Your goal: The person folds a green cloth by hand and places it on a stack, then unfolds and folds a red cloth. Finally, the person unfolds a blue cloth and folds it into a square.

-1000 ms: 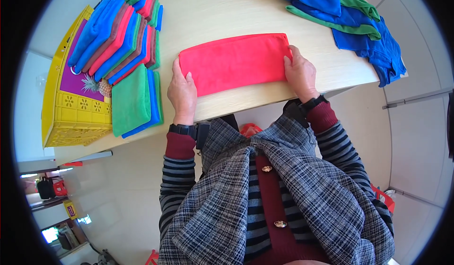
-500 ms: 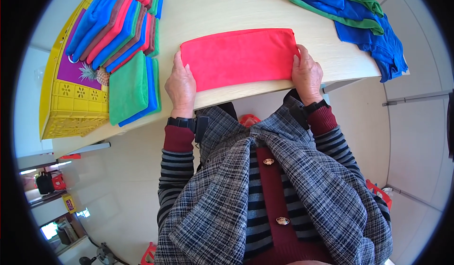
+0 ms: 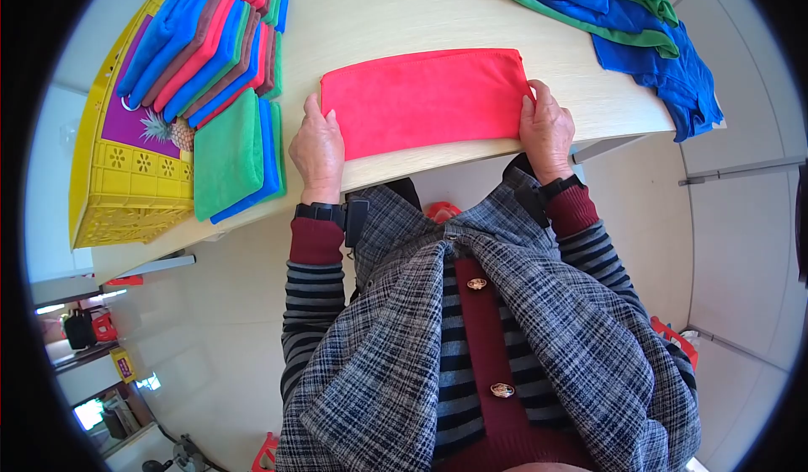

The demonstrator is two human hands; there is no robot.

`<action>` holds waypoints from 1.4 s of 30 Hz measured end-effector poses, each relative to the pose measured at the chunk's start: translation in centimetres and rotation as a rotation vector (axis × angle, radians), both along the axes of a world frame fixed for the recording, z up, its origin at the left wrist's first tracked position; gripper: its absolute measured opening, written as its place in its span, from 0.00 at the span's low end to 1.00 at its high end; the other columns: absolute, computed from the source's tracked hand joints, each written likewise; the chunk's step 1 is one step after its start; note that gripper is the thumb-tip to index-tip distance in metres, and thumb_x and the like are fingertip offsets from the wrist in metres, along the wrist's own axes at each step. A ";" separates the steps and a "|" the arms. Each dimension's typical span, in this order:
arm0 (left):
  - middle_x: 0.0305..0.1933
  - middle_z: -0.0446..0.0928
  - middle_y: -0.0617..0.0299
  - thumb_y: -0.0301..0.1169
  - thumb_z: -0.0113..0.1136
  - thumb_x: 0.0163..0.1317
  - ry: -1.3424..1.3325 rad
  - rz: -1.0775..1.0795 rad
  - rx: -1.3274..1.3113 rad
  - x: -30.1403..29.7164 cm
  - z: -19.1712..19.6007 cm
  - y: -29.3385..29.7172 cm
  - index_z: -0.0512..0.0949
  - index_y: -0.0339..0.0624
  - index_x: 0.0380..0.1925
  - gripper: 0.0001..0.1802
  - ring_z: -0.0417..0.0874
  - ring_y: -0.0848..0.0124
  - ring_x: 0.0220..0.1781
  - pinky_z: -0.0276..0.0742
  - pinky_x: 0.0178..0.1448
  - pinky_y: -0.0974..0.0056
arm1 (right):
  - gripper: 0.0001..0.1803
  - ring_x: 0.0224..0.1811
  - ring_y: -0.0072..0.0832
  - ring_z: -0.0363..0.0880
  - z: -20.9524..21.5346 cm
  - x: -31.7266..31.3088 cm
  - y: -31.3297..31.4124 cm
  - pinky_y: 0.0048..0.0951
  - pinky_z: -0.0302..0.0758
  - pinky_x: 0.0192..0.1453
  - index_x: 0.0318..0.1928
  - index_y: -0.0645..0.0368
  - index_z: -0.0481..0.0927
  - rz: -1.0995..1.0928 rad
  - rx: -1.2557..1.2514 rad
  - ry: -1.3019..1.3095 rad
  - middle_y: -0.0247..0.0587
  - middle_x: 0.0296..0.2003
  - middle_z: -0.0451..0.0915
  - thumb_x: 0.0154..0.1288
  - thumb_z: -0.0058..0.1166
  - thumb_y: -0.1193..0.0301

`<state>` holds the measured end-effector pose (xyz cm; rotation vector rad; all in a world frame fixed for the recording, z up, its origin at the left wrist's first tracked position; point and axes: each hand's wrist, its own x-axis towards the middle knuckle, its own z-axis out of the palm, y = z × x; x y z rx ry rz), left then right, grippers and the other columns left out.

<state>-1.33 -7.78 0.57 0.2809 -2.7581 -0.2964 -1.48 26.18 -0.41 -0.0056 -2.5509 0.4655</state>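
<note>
Red cloth lies flat on bench, seemingly being squared up; right hand pinches one edge, left hand grip unclear; further folding would need aligned edges.

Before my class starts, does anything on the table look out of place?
Yes: at right, the blue and green heap lies rumpled, its blue end seemingly drooping over the table edge, unlike the folded cloths at left.
</note>
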 end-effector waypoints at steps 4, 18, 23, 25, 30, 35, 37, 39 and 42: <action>0.51 0.81 0.48 0.37 0.63 0.66 0.091 0.001 -0.037 0.9 1.5 0.8 0.69 0.42 0.62 0.27 0.85 0.49 0.47 0.81 0.49 0.49 | 0.16 0.43 0.41 0.84 1.0 0.2 0.4 0.42 0.75 0.49 0.56 0.55 0.75 -0.007 -0.014 -0.120 0.45 0.41 0.86 0.70 0.54 0.71; 0.75 0.65 0.50 0.50 0.56 0.69 0.053 -0.768 -0.231 3.2 -0.2 10.4 0.70 0.41 0.68 0.34 0.63 0.54 0.77 0.54 0.79 0.43 | 0.33 0.77 0.50 0.58 0.0 0.4 -9.0 0.50 0.53 0.79 0.73 0.59 0.64 0.514 0.059 -0.156 0.52 0.72 0.65 0.77 0.44 0.53; 0.78 0.61 0.51 0.54 0.53 0.69 -0.008 -0.692 -0.124 3.7 -0.5 8.1 0.65 0.42 0.72 0.39 0.57 0.55 0.80 0.49 0.80 0.42 | 0.35 0.80 0.48 0.50 -0.3 0.3 -6.9 0.52 0.45 0.82 0.75 0.58 0.62 0.449 0.152 -0.246 0.49 0.76 0.59 0.78 0.37 0.47; 0.79 0.59 0.51 0.55 0.53 0.69 -0.050 -0.609 -0.168 3.8 -0.3 7.0 0.62 0.42 0.74 0.40 0.56 0.55 0.81 0.48 0.81 0.43 | 0.35 0.80 0.49 0.50 -0.2 0.0 -5.7 0.51 0.46 0.82 0.75 0.56 0.61 0.360 0.222 -0.243 0.48 0.76 0.59 0.78 0.38 0.48; 0.80 0.57 0.51 0.56 0.51 0.70 -0.046 -0.538 -0.189 4.0 -1.0 4.1 0.60 0.41 0.75 0.41 0.55 0.55 0.81 0.46 0.82 0.44 | 0.35 0.80 0.49 0.50 0.0 -0.8 -2.2 0.51 0.47 0.82 0.76 0.54 0.60 0.210 0.319 -0.275 0.47 0.76 0.59 0.78 0.38 0.48; 0.78 0.60 0.49 0.56 0.49 0.72 -0.073 -0.462 -0.120 4.2 -1.2 1.4 0.63 0.38 0.73 0.40 0.56 0.52 0.81 0.46 0.82 0.45 | 0.35 0.80 0.48 0.50 0.0 -1.2 -0.5 0.51 0.48 0.81 0.76 0.54 0.60 0.147 0.262 -0.290 0.46 0.76 0.59 0.78 0.39 0.48; 0.77 0.62 0.47 0.54 0.49 0.72 -0.147 -0.401 -0.114 4.1 -0.8 0.9 0.65 0.36 0.71 0.38 0.57 0.51 0.80 0.47 0.81 0.46 | 0.35 0.80 0.47 0.50 0.3 -1.3 0.0 0.51 0.48 0.81 0.76 0.54 0.60 0.125 0.250 -0.327 0.46 0.76 0.59 0.78 0.40 0.48; 0.76 0.62 0.46 0.53 0.49 0.73 -0.110 -0.424 -0.132 3.9 -0.1 1.2 0.66 0.36 0.71 0.37 0.58 0.51 0.79 0.48 0.81 0.46 | 0.35 0.80 0.47 0.50 0.7 -1.2 0.2 0.51 0.49 0.81 0.76 0.54 0.60 0.106 0.243 -0.340 0.46 0.76 0.59 0.78 0.40 0.48; 0.75 0.64 0.45 0.51 0.49 0.74 -0.049 -0.447 -0.170 3.8 1.3 2.0 0.68 0.35 0.69 0.35 0.59 0.50 0.79 0.50 0.80 0.46 | 0.35 0.81 0.47 0.49 3.7 -0.6 -2.0 0.51 0.48 0.82 0.76 0.54 0.60 0.119 0.416 -0.383 0.46 0.76 0.58 0.78 0.40 0.48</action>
